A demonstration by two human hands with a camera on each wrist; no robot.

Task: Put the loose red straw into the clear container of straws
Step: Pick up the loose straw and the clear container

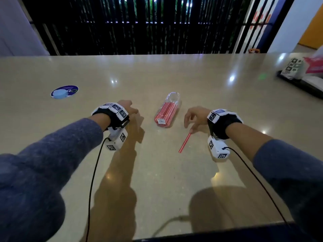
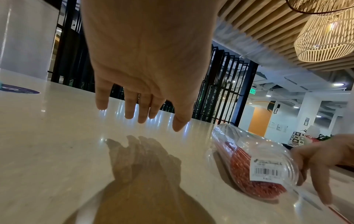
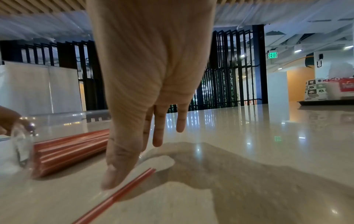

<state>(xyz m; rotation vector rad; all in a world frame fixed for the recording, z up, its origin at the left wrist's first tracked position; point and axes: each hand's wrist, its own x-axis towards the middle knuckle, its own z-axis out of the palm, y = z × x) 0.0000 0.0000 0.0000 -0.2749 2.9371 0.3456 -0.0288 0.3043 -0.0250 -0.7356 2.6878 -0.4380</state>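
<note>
The loose red straw (image 1: 185, 142) lies flat on the worktop (image 1: 227, 95), just beside the near end of the clear container (image 1: 167, 110) and angled toward the person. The right hand (image 1: 196, 117) hangs over the straw's far end with its fingers (image 3: 122, 171) straight and pointing down; one fingertip is at or touching the straw, but nothing is gripped yet. The left hand (image 1: 128, 109) hovers on the other side of the container, fingers relaxed and spread, holding nothing and not touching it.

The container lies on its side, long axis running away from the person. A bundle of red straws fills its near portion; the far portion is clear and looks empty. A barcode label sits on the near end. Whether that near end is a closed base, and which end opens, cannot be told from these views.

Risks from here, as judgement: the straw is thin and round on a glossy surface, so a fingertip pressing down may roll or skid it away instead of lifting it. The container, unsteadied, may roll or slide when the straw is pushed in. Tipping it mouth-down could spill the bundle.

Farther out on the worktop sit a blue round sticker (image 1: 70, 88) with a pale blue cap (image 1: 59, 93) on it, and a tray of printed items (image 1: 297, 69) at the right edge.
</note>
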